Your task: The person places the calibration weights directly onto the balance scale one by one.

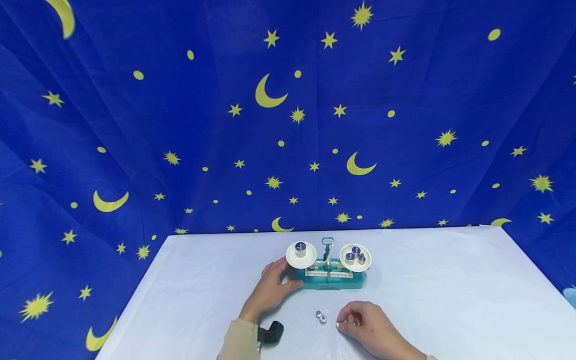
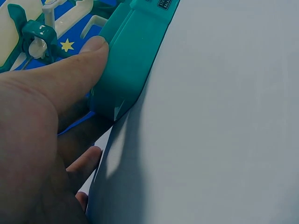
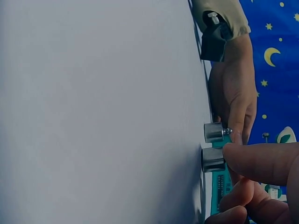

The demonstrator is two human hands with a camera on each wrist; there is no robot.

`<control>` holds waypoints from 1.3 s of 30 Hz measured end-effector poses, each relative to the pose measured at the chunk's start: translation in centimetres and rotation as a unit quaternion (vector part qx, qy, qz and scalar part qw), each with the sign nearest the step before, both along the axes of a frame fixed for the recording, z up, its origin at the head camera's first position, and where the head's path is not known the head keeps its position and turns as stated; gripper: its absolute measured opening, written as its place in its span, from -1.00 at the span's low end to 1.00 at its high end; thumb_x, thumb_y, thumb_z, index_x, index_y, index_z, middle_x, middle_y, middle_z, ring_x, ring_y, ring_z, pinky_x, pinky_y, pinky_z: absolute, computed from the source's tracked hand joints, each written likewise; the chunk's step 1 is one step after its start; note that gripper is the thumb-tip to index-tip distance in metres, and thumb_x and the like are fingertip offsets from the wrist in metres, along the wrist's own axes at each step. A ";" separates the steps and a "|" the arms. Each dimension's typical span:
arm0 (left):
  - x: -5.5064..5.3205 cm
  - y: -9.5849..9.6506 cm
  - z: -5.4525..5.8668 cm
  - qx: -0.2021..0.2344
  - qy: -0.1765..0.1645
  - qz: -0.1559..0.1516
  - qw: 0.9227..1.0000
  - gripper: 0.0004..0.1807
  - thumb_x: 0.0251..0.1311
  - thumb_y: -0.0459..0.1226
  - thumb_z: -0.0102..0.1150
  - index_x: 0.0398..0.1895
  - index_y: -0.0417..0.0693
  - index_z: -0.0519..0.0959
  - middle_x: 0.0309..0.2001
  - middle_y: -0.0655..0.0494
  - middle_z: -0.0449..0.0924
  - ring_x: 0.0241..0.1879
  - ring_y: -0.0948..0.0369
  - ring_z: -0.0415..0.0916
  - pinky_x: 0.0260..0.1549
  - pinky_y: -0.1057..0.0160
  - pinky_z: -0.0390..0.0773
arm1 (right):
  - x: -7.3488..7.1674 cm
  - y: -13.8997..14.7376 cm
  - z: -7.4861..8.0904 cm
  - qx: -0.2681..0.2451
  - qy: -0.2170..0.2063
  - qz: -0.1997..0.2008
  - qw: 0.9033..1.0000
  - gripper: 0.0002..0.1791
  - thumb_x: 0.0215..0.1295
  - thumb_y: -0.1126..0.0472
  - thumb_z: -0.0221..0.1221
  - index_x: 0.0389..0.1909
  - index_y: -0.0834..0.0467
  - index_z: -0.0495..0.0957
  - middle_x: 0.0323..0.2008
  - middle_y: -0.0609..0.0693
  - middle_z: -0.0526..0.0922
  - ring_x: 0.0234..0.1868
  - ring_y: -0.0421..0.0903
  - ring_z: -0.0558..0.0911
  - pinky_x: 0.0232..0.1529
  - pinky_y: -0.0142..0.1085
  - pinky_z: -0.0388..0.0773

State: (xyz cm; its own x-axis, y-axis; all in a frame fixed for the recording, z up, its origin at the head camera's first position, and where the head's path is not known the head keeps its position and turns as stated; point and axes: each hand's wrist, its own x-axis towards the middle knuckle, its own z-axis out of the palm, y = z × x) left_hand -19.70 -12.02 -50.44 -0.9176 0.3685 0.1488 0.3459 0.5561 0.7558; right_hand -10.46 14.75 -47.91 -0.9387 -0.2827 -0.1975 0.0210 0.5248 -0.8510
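A balance scale with a teal base (image 1: 333, 283) stands mid-table. Its left white pan (image 1: 294, 262) holds one large metal weight (image 1: 300, 250); three smaller weights sit in its right pan (image 1: 355, 269). My left hand (image 1: 269, 290) grips the left end of the base, thumb (image 2: 96, 51) on the front edge and other fingers round the side. In front of the scale, my right hand (image 1: 371, 325) pinches a small metal weight (image 3: 213, 159) by its top, low at the tabletop. Two more small weights (image 1: 323, 319) stand just left of these fingertips.
White cloth covers the table (image 1: 450, 300). A blue curtain (image 1: 405, 90) with yellow moons and stars hangs behind and at both sides. The left wrist carries a black strapped device (image 1: 271, 332) beside a beige sleeve (image 1: 240, 340).
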 end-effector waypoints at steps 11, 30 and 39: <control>0.0 0.0 -0.1 -0.001 0.004 -0.001 1.000 -0.24 0.23 -0.03 0.34 0.41 -0.19 0.39 0.42 -0.18 0.34 0.43 -0.12 0.24 0.47 -0.25 -0.06 | 0.1 0.2 0.0 -0.022 -0.017 -0.004 1.000 -0.91 0.22 0.20 0.37 -0.32 0.12 0.67 -0.55 -0.11 0.48 -0.52 -0.22 0.43 -0.53 -0.38 0.40; 0.1 0.1 0.2 -0.003 0.000 0.000 1.000 -0.26 0.24 -0.03 0.33 0.41 -0.19 0.39 0.42 -0.18 0.34 0.44 -0.12 0.23 0.48 -0.23 -0.06 | -0.2 0.7 0.8 -0.041 -0.016 -0.002 0.999 -0.88 0.22 0.18 0.37 -0.28 0.13 0.68 -0.55 -0.09 0.50 -0.54 -0.23 0.43 -0.58 -0.43 0.35; 0.1 0.0 0.2 -0.003 0.000 -0.001 1.000 -0.26 0.24 -0.03 0.33 0.41 -0.18 0.39 0.42 -0.17 0.34 0.44 -0.12 0.23 0.48 -0.23 -0.07 | -0.4 0.5 1.5 -0.046 0.015 0.001 0.999 -0.88 0.21 0.19 0.37 -0.27 0.13 0.68 -0.55 -0.10 0.49 -0.57 -0.26 0.40 -0.60 -0.43 0.34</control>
